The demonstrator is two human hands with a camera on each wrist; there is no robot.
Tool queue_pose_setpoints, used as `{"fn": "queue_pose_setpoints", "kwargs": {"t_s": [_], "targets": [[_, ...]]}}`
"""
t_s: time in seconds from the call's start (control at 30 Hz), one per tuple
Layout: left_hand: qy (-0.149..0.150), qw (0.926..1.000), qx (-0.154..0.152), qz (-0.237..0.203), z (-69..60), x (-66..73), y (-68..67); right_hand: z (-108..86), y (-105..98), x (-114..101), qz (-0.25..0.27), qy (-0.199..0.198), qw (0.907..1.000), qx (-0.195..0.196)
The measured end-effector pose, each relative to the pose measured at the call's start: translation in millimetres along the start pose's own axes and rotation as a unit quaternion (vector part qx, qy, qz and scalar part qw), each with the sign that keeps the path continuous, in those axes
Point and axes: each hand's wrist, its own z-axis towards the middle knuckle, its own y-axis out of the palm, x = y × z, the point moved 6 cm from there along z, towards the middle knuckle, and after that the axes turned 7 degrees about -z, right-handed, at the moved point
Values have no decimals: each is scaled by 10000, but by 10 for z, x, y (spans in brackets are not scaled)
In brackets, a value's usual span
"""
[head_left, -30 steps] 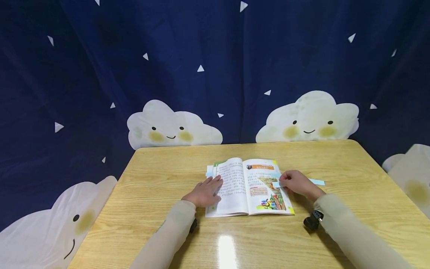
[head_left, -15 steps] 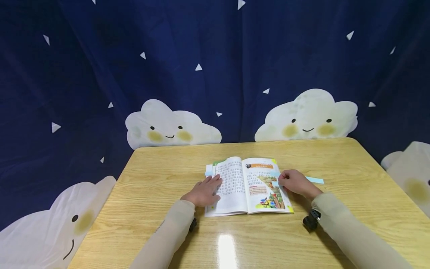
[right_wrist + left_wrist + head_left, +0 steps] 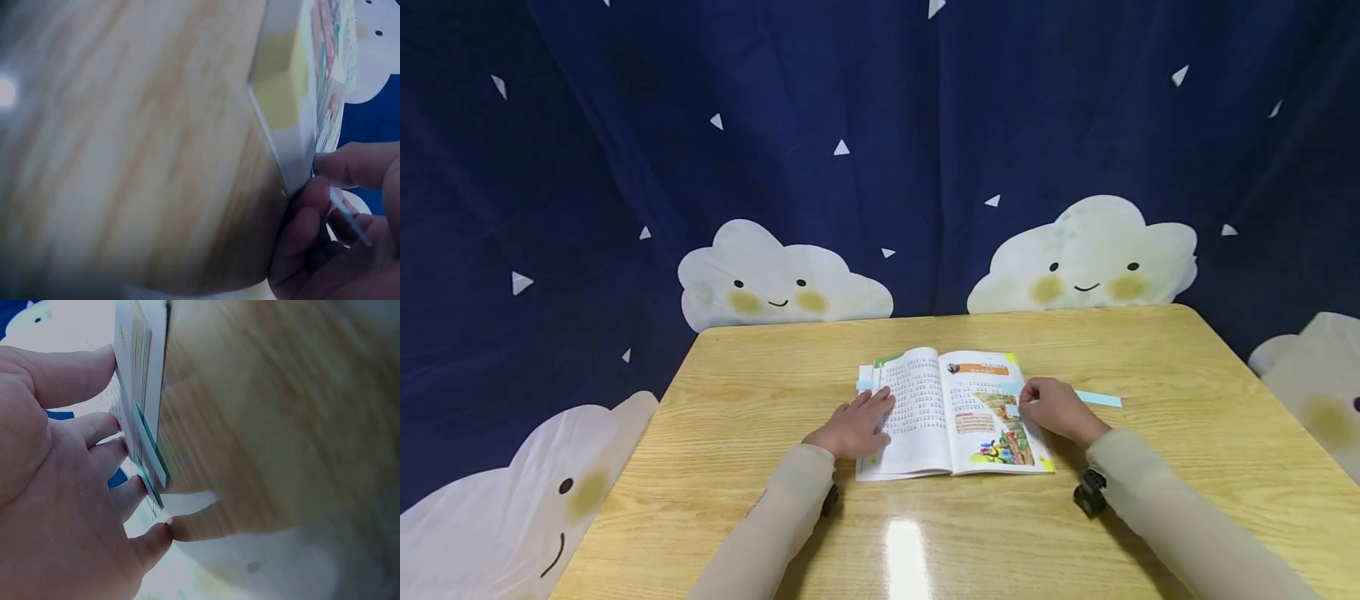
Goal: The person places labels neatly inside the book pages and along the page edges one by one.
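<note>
An open book (image 3: 919, 425) lies on the table, with text on its left page and a coloured picture on its right. My left hand (image 3: 852, 425) rests on the left page's outer edge, fingers spread and straight. In the left wrist view, greenish paper strips (image 3: 150, 444) stick out of the page edges near those fingers. At the book's right edge my right hand (image 3: 1056, 407) pinches a light blue paper strip (image 3: 1012, 410) between thumb and curled fingers. A thin strip (image 3: 350, 219) shows among those fingers in the right wrist view. Whether both are one strip I cannot tell.
Another light blue strip (image 3: 1099, 398) shows to the right of the right hand; its inner end is hidden. A pale blue strip (image 3: 1011, 388) lies at the right page's edge. The wooden table (image 3: 760, 358) ends before a dark blue curtain (image 3: 925, 167) with clouds.
My right hand has shifted slightly left over the page edge, and less of the blue strip shows beyond its fingertips. The left hand stays put on the page.
</note>
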Motion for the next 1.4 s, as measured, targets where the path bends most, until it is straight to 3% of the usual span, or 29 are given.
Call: {"fn": "queue_pose_setpoints", "kwargs": {"t_s": [0.13, 0.23, 0.43, 0.6, 0.8, 0.97, 1.4], "targets": [[-6, 10000, 8, 14, 6, 3, -15, 7, -18, -36, -515, -43, 9986, 69], [-8, 10000, -13, 19, 4, 2, -12, -28, -83, -105, -1160, -281, 9922, 364], [23, 10000, 0, 60, -5, 1, -20, -228, -309, -359, -1857, -1398, 9637, 1316], [-30, 10000, 38, 60, 4, -7, -44, -323, -268, -509, -2083, -2124, 9481, 1126], [33, 10000, 5, 1, 10, 13, -15, -343, -68, -489, -2469, -2053, 9442, 732], [-101, 9999, -7, -28, -5, -4, 14, -385, -26, -477, -2564, -2039, 9414, 802], [-75, 9999, 43, -92, -16, -3, 6, -410, -18, -481, -2462, -2116, 9410, 960]]}}
